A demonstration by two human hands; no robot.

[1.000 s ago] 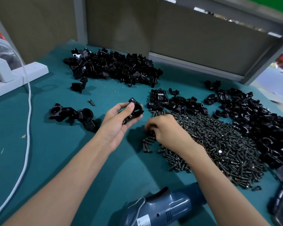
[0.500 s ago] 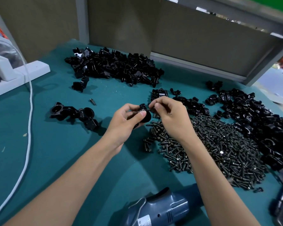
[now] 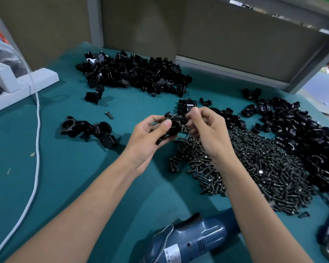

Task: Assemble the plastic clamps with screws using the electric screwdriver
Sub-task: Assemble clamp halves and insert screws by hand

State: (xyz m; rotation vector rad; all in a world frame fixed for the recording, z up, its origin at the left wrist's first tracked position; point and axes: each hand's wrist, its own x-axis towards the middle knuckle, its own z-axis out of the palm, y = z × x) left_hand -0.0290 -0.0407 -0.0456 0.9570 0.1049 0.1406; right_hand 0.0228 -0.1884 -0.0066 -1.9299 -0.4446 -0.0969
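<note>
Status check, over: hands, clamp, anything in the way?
Left hand grips clamp. Right hand pinches at its top, likely a screw, hidden by fingers. Screwdriver lies untouched at near edge. Nothing blocking.

Bare mat (image 3: pixel 74 186) near left, screw pile (image 3: pixel 254 168) and clamp heaps (image 3: pixel 133 73) crowding right and rear

Left hand (image 3: pixel 150 135) gripping clamp (image 3: pixel 174 127), right hand (image 3: pixel 207 131) fingertips pinched, forearms converging

Screw pile (image 3: pixel 254 164) right of hands (image 3: pixel 179 130), assembled clamps (image 3: pixel 89 130) left, screwdriver (image 3: pixel 188 242) nearest.
</note>
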